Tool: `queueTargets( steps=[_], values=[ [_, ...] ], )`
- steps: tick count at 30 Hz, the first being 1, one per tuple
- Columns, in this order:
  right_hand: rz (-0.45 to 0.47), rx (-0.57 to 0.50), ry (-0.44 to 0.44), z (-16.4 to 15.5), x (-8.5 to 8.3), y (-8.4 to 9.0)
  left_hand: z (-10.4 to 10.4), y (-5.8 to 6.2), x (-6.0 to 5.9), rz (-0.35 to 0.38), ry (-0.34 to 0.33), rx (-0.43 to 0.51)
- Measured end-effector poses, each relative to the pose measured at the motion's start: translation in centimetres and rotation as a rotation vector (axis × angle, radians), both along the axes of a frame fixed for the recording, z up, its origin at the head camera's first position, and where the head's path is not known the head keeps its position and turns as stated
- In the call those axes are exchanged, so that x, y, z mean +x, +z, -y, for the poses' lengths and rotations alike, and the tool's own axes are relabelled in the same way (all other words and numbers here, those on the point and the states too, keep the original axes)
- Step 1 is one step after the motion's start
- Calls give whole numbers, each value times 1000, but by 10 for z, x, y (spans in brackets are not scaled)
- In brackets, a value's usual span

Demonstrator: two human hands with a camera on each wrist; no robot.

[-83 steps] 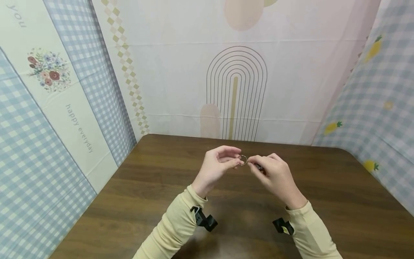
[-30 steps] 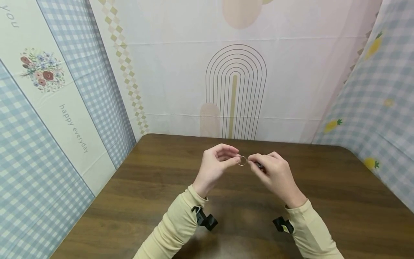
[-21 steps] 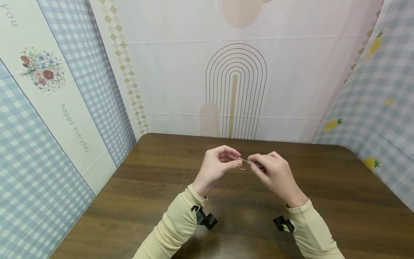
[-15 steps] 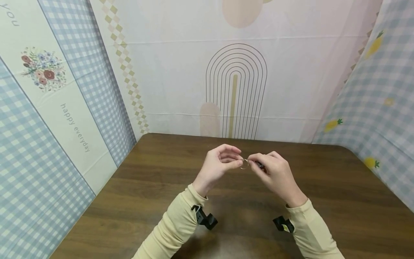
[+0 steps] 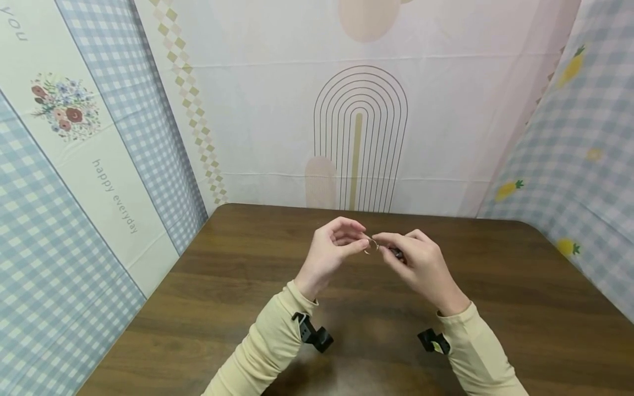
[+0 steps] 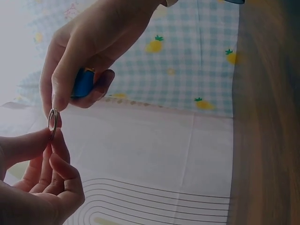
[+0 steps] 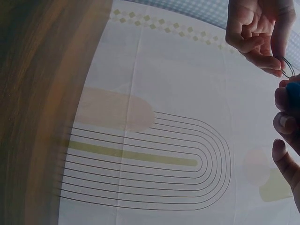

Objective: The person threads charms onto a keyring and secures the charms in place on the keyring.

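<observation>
A thin metal split key ring point(image 5: 377, 245) spans the short gap between both hands, held up over the table. My left hand point(image 5: 331, 254) pinches its near side between thumb and forefinger. From the other side my right hand point(image 5: 420, 267) has thumb and forefinger tips right at the ring point(image 6: 56, 124). Curled within the right fingers is a small blue object point(image 6: 83, 84), mostly hidden; it shows dark in the head view, and its kind cannot be made out. In the right wrist view, the ring's doubled wire point(image 7: 291, 67) shows slightly spread.
The brown wooden table point(image 5: 238, 286) lies beneath both hands. A white printed cloth point(image 5: 267, 121) hangs behind its far edge, with blue checked cloth point(image 5: 559, 181) at the sides. A black wrist camera point(image 5: 314, 333) is strapped to each sleeve.
The ring has tilted and turned between the fingers, from a round outline to a narrower, broken-looking one. My right forefinger has shifted left toward its top; both arms stay nearly in place.
</observation>
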State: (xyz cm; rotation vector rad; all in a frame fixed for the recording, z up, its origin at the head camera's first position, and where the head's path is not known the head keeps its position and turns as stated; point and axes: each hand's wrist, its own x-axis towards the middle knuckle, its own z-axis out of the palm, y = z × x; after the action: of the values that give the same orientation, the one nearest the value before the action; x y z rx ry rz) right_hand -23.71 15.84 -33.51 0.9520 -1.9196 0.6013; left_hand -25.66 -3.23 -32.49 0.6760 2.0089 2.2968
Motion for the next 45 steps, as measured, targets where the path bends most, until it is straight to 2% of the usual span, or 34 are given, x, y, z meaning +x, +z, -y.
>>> queueTargets(
  steps=[6,17,19,22,26,29,33,38,41,45],
  values=[
    [-17,22,9,1,0,0,0,0,0,-13,-11,-19],
    [32,67,50,-1,-2,-3,3,0,-1,-72,-32,-130],
    [100,73,61,-4,-4,-3,3,-1,-4,-105,-24,-181],
    [267,77,90,-8,-9,-4,4,-2,-10,-150,4,-279],
    [501,77,109,-15,-18,-8,2,-6,-17,-212,82,-487],
    [653,94,107,-22,-24,-12,-1,-11,-21,-254,140,-683],
    [824,154,123,-32,-33,-18,-5,-18,-26,-286,165,-896],
    [936,264,193,-38,-45,-30,-9,-29,-33,-294,120,-1120],
    [1022,354,254,-38,-50,-41,-12,-39,-35,-281,55,-1247],
    [1163,447,305,-32,-52,-57,-17,-52,-32,-218,-40,-1390]
  ],
)
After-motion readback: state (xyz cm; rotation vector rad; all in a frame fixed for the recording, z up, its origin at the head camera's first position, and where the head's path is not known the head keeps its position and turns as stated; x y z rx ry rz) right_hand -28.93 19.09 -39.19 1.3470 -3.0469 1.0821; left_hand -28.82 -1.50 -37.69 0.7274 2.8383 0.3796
